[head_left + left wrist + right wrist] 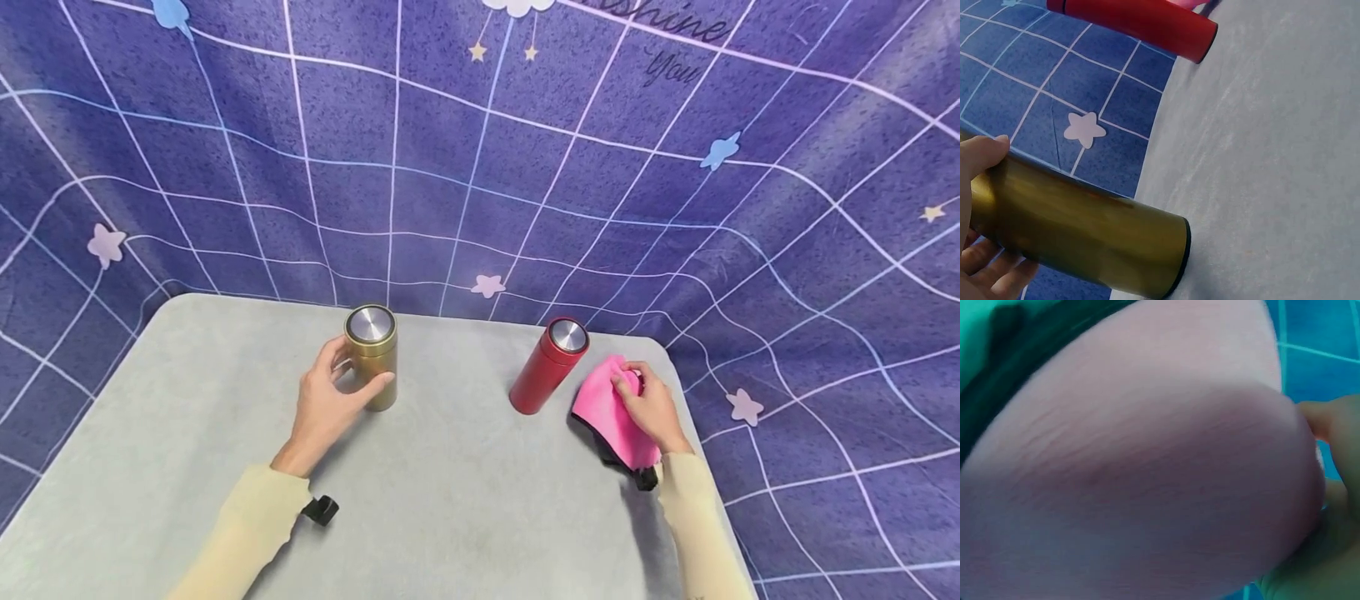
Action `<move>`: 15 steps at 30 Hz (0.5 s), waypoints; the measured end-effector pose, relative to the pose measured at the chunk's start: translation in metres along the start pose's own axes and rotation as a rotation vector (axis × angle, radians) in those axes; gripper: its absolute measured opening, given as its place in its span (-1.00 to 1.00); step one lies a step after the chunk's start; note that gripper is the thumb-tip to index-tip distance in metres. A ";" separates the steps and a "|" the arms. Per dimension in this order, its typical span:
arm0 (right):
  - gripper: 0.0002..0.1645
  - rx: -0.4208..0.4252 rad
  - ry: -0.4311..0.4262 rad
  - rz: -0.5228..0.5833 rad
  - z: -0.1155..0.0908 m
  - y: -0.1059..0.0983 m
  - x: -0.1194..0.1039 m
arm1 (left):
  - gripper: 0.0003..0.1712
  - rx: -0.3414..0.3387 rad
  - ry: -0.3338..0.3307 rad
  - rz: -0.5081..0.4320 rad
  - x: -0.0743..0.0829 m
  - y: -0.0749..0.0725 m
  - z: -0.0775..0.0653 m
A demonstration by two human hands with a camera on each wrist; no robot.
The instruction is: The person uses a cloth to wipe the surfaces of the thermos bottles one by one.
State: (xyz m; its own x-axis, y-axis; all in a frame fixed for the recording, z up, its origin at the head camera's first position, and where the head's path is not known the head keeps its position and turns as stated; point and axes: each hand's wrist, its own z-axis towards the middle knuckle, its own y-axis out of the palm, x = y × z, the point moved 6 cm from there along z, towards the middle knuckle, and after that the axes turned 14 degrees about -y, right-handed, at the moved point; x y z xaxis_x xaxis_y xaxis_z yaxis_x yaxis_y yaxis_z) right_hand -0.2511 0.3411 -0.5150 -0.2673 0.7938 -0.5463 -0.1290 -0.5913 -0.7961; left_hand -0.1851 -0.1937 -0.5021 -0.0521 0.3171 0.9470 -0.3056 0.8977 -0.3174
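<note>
On the left of the table, a gold thermos flask with a silver lid top stands upright. My left hand grips it from the left, thumb in front and fingers behind; the left wrist view shows the flask's dark base rim at the table surface. Over on the right, my right hand pinches a pink fabric item with black edging, its exact kind unclear. Its pink face fills most of the right wrist view. Between the hands stands a red thermos flask, untouched, just left of the pink item.
The pale grey table ends at a purple-blue curtain with grid lines and stars, which hangs behind it and along both sides. A black wrist device sits at my left sleeve.
</note>
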 end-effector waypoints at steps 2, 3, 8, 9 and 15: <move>-0.51 -0.025 -0.003 -0.006 0.000 0.006 0.005 | -0.08 -0.005 0.014 0.022 -0.001 -0.001 -0.001; -0.49 -0.034 -0.004 -0.002 0.000 0.008 0.007 | -0.06 -0.005 0.024 0.029 -0.002 -0.001 -0.002; -0.39 -0.047 -0.017 -0.016 -0.003 0.015 0.009 | 0.01 -0.031 0.049 0.061 -0.006 -0.003 -0.006; -0.36 -0.046 -0.024 -0.028 -0.004 0.015 0.007 | 0.02 -0.038 0.047 0.064 -0.007 -0.004 -0.007; -0.25 0.097 -0.145 -0.124 -0.028 0.004 -0.026 | -0.06 -0.024 0.032 0.058 -0.019 -0.015 -0.025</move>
State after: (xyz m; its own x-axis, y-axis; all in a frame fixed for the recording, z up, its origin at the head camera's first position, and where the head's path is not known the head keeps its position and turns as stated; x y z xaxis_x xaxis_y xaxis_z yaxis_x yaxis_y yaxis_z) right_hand -0.2182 0.3219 -0.5111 -0.3772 0.8368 -0.3967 -0.2592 -0.5067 -0.8222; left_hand -0.1559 -0.2061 -0.5166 -0.0384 0.3782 0.9249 -0.2795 0.8846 -0.3733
